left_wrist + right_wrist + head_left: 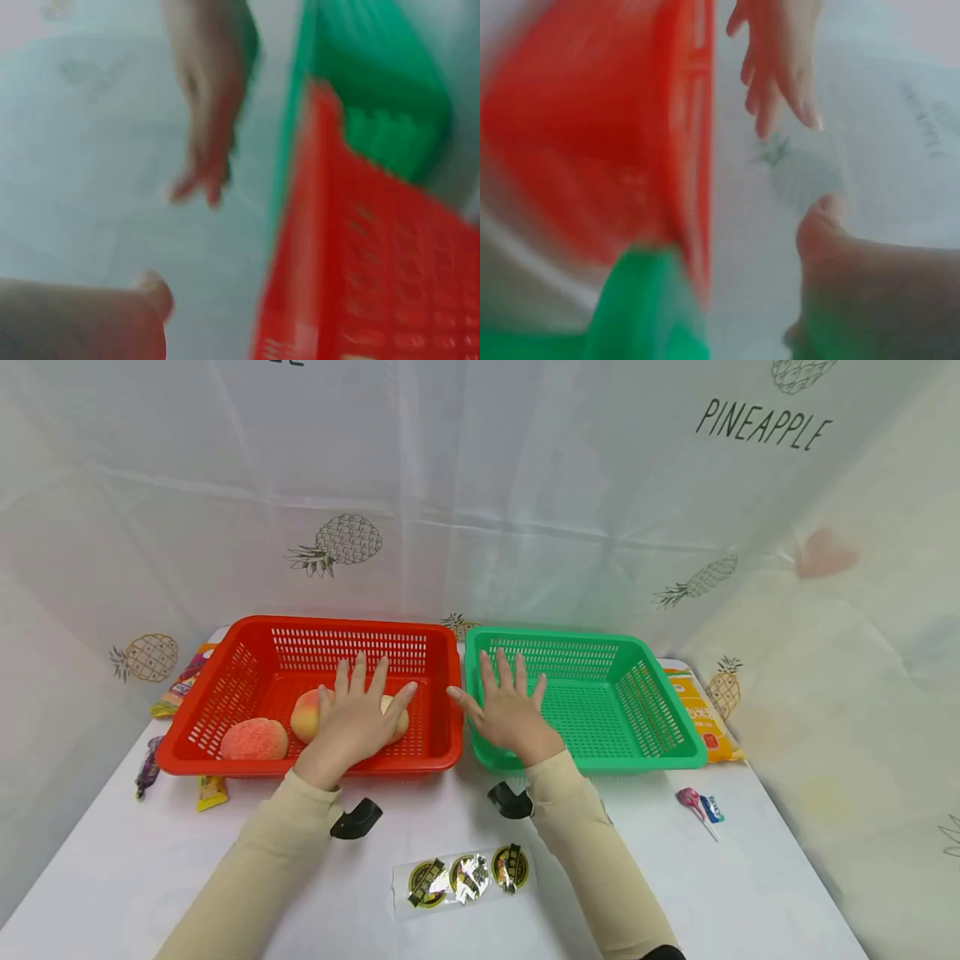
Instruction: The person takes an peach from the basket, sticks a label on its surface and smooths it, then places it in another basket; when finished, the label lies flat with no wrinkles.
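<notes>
My left hand (350,720), fingers spread and straight, is held over the near right part of the red basket (255,767) and holds nothing. Behind it sit a yellow-red peach (305,717) and another pale peach (400,720), both partly hidden by the hand. A pink peach (254,740) lies at the basket's near left. With fingers spread as well, my right hand (510,710) is over the left side of the green basket (600,763), whose floor shows bare. The two thumbs point toward each other across the neighbouring basket rims.
A clear strip with three round black-gold stickers (468,878) lies in front. To the right are a lollipop (692,800), a small blue packet (712,809) and an orange bag (701,714). Leftward lie a purple-wrapped candy (148,768), a yellow packet (212,792) and a colourful bag (183,681).
</notes>
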`<act>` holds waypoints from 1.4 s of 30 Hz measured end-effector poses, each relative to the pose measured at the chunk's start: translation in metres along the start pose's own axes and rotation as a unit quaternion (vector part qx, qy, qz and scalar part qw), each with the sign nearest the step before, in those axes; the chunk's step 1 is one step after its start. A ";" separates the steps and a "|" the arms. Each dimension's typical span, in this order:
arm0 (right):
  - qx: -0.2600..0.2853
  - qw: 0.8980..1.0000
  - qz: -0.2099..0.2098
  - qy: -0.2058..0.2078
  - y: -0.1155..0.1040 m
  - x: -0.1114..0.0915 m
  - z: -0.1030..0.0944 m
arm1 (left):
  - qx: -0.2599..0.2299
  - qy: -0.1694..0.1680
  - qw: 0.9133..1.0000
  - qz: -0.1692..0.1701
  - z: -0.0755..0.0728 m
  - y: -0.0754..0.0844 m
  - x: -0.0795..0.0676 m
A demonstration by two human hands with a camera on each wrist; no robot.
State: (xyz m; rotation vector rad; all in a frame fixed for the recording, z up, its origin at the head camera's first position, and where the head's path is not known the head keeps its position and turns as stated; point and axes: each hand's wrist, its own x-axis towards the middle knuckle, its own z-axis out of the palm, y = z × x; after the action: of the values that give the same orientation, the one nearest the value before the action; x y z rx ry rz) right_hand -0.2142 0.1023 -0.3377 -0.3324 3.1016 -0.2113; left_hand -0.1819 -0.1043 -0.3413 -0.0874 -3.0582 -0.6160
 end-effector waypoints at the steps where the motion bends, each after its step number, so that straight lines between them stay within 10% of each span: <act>1: 0.007 1.000 -0.006 0.012 -0.002 -0.002 -0.002 | -0.005 0.017 1.000 0.004 -0.004 0.001 -0.007; 9: 0.044 0.985 -0.121 0.118 -0.045 -0.021 -0.005 | -0.012 0.200 0.980 -0.016 -0.015 -0.031 -0.072; 15: 0.070 0.985 -0.131 0.087 -0.075 -0.015 0.012 | -0.036 0.268 0.957 -0.108 0.003 -0.082 -0.089; 26: 0.129 0.991 -0.011 -0.039 -0.109 0.020 0.036 | -0.093 0.334 0.921 -0.177 0.029 -0.108 -0.083; 42: 0.171 0.978 0.030 -0.114 -0.109 0.029 0.044 | -0.049 0.342 0.921 -0.181 0.033 -0.111 -0.082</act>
State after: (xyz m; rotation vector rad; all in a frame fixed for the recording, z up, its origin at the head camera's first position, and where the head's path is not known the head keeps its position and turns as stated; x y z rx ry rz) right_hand -0.2182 -0.0149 -0.3669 -0.2325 2.7769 -0.6447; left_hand -0.1066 -0.1976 -0.4176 0.5782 -2.3638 -0.6385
